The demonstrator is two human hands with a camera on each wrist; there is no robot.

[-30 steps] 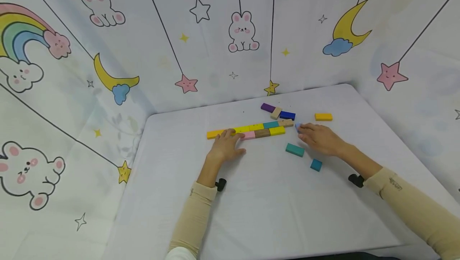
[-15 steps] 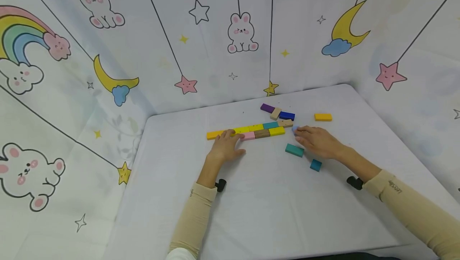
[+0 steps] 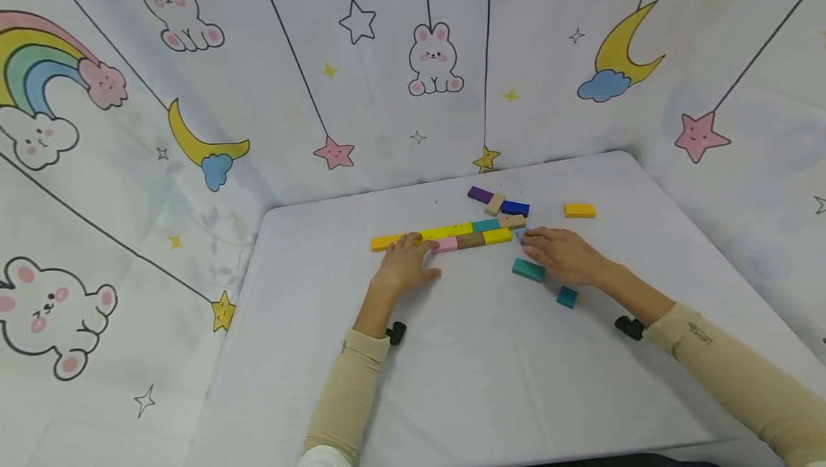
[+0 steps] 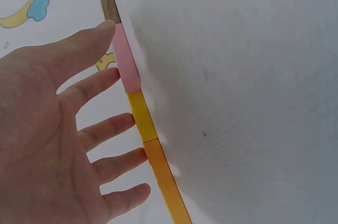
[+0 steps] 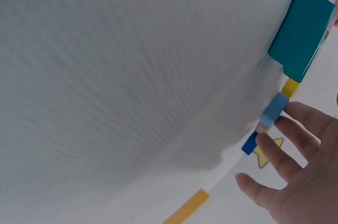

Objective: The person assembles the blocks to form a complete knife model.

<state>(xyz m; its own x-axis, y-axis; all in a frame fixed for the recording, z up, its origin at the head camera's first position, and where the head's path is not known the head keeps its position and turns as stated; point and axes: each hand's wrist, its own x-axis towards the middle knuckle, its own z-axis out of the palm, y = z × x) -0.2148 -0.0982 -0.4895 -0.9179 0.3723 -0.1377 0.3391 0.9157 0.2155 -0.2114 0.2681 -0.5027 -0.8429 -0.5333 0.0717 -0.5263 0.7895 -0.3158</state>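
Note:
On the white table, two long rows of coloured wooden blocks lie side by side. My left hand (image 3: 403, 265) lies over the left part with its fingers spread. In the left wrist view its fingertips reach the pink block (image 4: 127, 60), a yellow block (image 4: 142, 115) and the orange block (image 4: 166, 179). With thumb and fingertips, my right hand (image 3: 563, 255) holds a light blue block (image 5: 275, 106), partly covered in the head view (image 3: 520, 237). That block is just right of the front row's yellow end block (image 3: 497, 235), beside the wooden-coloured block (image 3: 513, 221) ending the back row.
Nearer me lie a teal block (image 3: 529, 270) and a smaller blue-teal block (image 3: 567, 297). Behind the rows are a purple block (image 3: 480, 194), a beige block (image 3: 495, 204) and a dark blue block (image 3: 515, 208). An orange-yellow block (image 3: 579, 211) lies at the right. A patterned cloth wall (image 3: 387, 115) rises behind.
My right hand has slid left with the light blue block, bringing it closer to the front row's yellow end. The left hand has stayed in place.

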